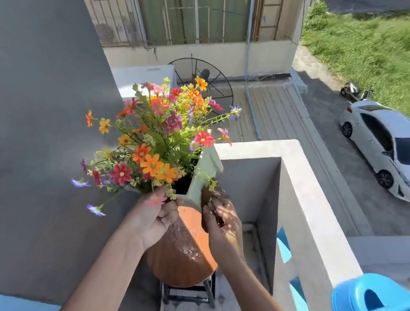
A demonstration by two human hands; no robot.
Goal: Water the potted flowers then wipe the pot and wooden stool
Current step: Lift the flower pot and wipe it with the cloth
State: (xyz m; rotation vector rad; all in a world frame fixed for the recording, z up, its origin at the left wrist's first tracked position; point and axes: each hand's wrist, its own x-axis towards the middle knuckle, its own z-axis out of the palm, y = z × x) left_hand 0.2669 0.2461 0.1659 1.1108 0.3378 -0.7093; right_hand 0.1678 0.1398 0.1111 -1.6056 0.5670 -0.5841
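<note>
A pale square pot [204, 174] full of colourful flowers [158, 136] is tilted and lifted above a round wooden stool [180, 255], whose top shows wet spots. My left hand [157, 215] grips the pot's near bottom corner. My right hand [221, 226] presses a dark brown cloth [212, 206] against the pot's right side. A blue watering can [379, 309] rests on the balcony ledge at the right.
A grey wall [26, 123] rises on the left. The concrete balcony parapet [302, 189] runs along the right. Far below are a roof, a driveway with a white car [396, 153] and grass. The stool's black metal legs stand on pale floor tiles.
</note>
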